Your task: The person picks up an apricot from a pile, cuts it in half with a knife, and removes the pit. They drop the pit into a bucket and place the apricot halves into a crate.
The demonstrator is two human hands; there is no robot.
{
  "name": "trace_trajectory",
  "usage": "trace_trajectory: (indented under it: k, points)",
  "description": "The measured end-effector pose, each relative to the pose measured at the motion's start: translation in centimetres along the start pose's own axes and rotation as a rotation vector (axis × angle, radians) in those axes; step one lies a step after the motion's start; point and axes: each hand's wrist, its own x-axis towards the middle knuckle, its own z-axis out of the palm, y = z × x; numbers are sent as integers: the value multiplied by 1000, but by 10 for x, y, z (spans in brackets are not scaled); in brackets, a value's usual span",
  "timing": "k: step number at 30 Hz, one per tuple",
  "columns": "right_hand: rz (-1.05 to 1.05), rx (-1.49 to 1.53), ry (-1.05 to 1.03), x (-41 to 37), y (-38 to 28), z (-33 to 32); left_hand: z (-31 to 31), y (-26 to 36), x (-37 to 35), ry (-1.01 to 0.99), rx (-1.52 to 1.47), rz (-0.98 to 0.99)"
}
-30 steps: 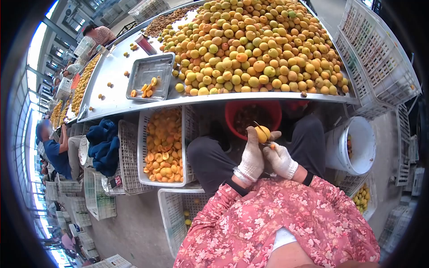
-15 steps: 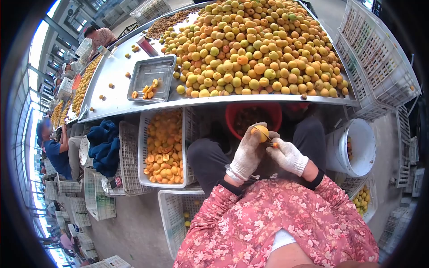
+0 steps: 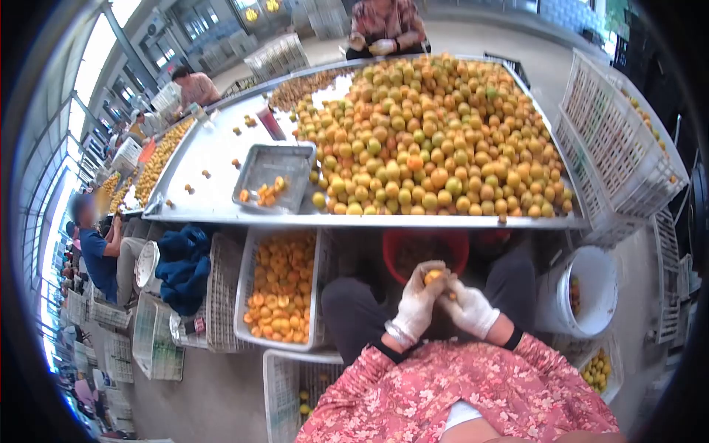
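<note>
My gloved left hand [image 3: 415, 301] is closed around an apricot [image 3: 433, 276], held above my lap in front of the red basin [image 3: 391, 255]. My right hand [image 3: 471, 308], also in a white glove, is closed close against it. A small orange part of a knife [image 3: 451, 295] shows at the right fingertips; its thin blade is hard to make out now. Dark scraps lie in the basin, under the table edge. To the left, a white crate [image 3: 241, 295] holds many halved apricots.
A metal table [image 3: 214, 170] bears a large heap of apricots [image 3: 436, 140], a metal tray [image 3: 295, 159] with cut pieces, and a red cup [image 3: 270, 122]. On the right are a white bucket [image 3: 602, 280] and stacked crates [image 3: 613, 133]. Another person [image 3: 388, 29] sits across the table.
The view has tipped upward, bringing the person across the table into sight. My hands have drawn closer together around the apricot, and the knife blade seen across it before no longer shows clearly.
</note>
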Motion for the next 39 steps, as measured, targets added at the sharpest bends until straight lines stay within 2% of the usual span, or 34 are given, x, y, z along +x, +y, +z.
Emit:
trace_trajectory:
  k: [3,5,7,10,18,21,23,24,26,27,29,31,35,37,39]
  points:
    - [42,98,-70,2,3,1,-5,2,2,-4,11,-12]
    - [147,184,-159,1,10,5,-10,-3,0,-11,-47,-37]
    - [205,488,-191,-2,17,13,-13,-2,-2,-5,-57,-46]
    - [252,554,-215,-2,18,12,-15,-1,-4,-63,-155,-63]
    - [271,678,-205,-7,2,4,-17,4,-7,-175,-120,-49]
    - [275,595,-211,-10,-6,3,-21,3,-8,-203,-103,-50]
    - [171,380,-172,-10,-9,2,-21,6,-10,-221,-92,-50]
    - [172,381,-173,-10,-11,1,-19,7,-11,-228,-105,-49]
    - [94,-72,-170,-10,-14,-3,-14,11,-15,-233,-118,-50]
    - [100,-68,-171,-10,-13,-2,-11,10,-17,-213,-117,-38]
    - [0,-174,69,-13,-14,0,-10,9,-19,-186,-122,-50]
    - [-62,-281,122,-15,-17,-1,-16,8,-21,-186,-34,-94]
    - [8,-269,1,-17,-6,4,-6,9,-29,-75,108,-130]
    - [102,-239,-80,-17,-1,8,-5,2,-32,-12,74,-116]
    - [102,-187,-99,-20,3,10,-5,-1,-34,24,98,-111]
